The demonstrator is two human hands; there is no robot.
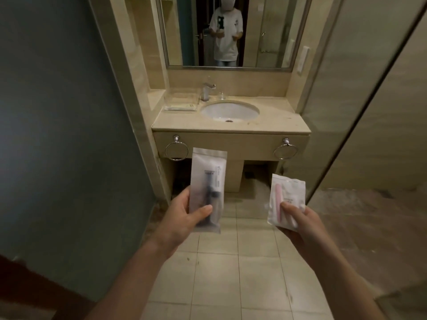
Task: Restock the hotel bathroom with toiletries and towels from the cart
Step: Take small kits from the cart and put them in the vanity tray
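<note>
Left hand: the left hand [182, 213] is pinching the lower half of the long frosted packet [209, 181], thumb lying across its front and fingers tucked behind.
Long frosted packet: it is standing nearly upright above the left hand, showing a dark-handled item inside; what the item is, I cannot tell.
Right hand: the right hand [300, 224] is gripping the small white packet [288, 195] by its lower edge, thumb pressing on the front.
Small white packet: it is tilting slightly above the right hand, carrying a pink stick-shaped item inside, and is sitting well apart from the other packet.
Floor: pale floor tiles [231, 273] are running below both forearms.
Towel rings: beyond the hands, the left ring [176, 150] is hanging just above the left hand's packet and the right ring [285, 150] above the right hand's packet.
Counter: the beige counter [282, 125] is sitting further beyond, holding the white basin [230, 110].
Counter back: the tap [207, 90] is standing behind the basin, with a clear tray [181, 103] toward the left hand's side and a glass [222, 95] just beside the tap.
Mirror: the mirror [265, 31], farthest off, is reflecting a person in a white shirt.
</note>
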